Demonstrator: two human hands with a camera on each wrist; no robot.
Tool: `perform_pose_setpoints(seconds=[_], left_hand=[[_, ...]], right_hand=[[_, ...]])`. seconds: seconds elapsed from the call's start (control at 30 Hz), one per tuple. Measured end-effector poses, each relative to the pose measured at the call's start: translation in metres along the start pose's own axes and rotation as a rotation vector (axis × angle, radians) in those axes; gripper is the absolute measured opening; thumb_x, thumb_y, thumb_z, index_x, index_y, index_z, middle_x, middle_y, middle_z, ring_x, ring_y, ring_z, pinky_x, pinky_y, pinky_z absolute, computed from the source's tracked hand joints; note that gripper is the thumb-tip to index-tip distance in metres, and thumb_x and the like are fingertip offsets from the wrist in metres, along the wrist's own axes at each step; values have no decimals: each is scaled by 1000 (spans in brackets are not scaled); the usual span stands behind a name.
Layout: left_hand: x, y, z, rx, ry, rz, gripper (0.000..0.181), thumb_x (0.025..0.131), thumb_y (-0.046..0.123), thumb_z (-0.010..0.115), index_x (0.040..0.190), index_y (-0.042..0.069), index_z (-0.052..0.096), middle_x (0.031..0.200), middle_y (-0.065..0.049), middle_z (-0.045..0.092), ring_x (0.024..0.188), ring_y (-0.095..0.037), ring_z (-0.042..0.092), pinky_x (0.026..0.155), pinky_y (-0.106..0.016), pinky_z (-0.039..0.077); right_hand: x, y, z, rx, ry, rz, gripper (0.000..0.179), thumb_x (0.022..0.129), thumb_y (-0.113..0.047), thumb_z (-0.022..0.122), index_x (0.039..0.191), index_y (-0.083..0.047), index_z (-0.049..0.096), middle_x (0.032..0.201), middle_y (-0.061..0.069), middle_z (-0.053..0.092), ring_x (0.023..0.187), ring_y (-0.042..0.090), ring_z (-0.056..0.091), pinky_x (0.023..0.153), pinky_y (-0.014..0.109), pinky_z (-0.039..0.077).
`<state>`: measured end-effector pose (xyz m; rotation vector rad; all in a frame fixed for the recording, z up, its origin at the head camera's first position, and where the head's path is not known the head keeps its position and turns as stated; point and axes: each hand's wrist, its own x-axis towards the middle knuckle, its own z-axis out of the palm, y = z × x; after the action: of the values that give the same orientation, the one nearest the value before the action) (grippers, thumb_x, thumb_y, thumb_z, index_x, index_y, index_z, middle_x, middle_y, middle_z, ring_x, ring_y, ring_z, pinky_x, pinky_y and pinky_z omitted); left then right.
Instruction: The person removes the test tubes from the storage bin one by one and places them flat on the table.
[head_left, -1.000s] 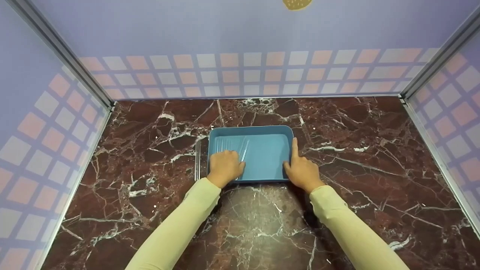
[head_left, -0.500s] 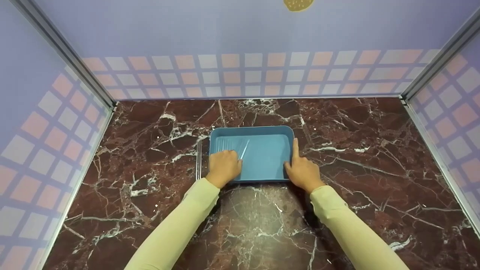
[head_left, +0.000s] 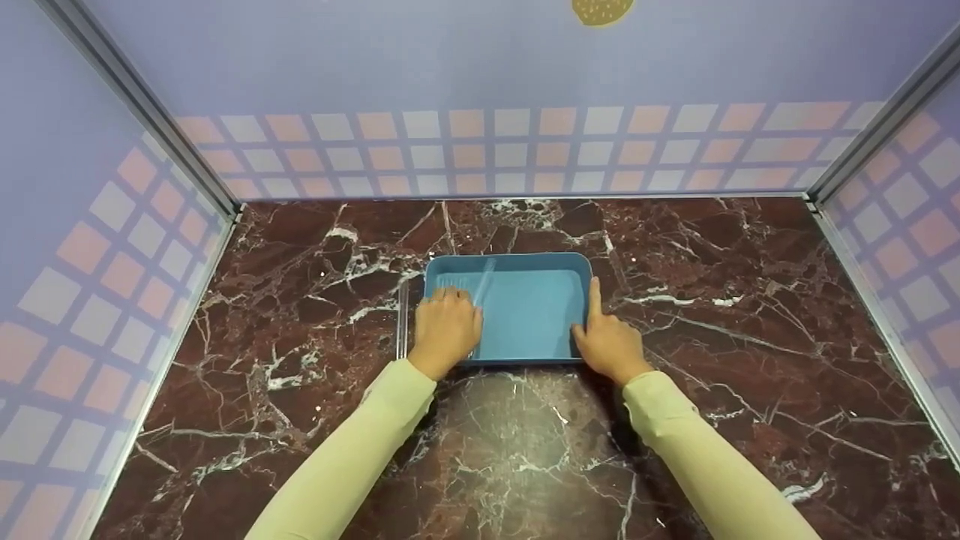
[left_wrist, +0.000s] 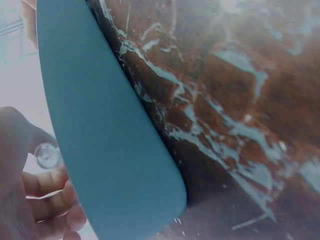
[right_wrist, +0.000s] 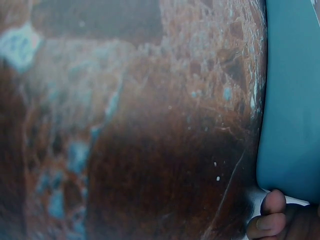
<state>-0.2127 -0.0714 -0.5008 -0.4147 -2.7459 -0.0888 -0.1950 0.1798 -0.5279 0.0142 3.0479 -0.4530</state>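
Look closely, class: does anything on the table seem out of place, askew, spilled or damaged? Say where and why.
Slightly: a clear tube in the left hand slants, unlike the tubes lined up in the blue tray, and other clear tubing lies outside, left of the tray. No spill or damage shows.

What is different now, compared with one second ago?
The left hand has shifted slightly left and forward over the tray; the far end of the clear tube it holds now overlaps the tray's far wall. I see no new grasp or release. The tray and the right hand at its right side stayed in place.
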Motion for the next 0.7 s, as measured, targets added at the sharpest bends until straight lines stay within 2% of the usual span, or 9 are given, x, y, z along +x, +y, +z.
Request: perform_pose_setpoints(seconds=[0.1,0.3,0.47,0.7], left_hand=[[-1,-2,0,29,34,23,34,85,35,55,86,2,65,93,-13,59,89,-28,55,68,-42,41],[-4,-6,0,31,91,46,34,85,33,56,88,1,64,109,-15,54,105,-30,48,75,-42,36],[-6,-9,0,15,56,33,37,86,32,53,98,-1,64,129,-18,48,127,-33,38,94,-47,33],[-9,-14,-1,-5,4,2,36,88,33,52,101,0,61,143,-19,34,140,-36,15,108,-53,19]], right_hand=[[0,0,0,-1,1,-4,80,90,-38,44,147,-9,-3,84,22,67,62,35,62,53,49,43],[-1,-1,-1,3,9,-3,80,89,-38,45,147,-9,-2,84,23,67,62,35,62,53,49,43],[-1,-1,-1,7,4,-10,81,89,-38,45,147,-8,-3,86,24,67,64,37,63,55,50,44],[-1,-1,-1,10,-7,-16,81,90,-39,43,146,-9,-7,87,25,67,66,37,63,55,50,44]])
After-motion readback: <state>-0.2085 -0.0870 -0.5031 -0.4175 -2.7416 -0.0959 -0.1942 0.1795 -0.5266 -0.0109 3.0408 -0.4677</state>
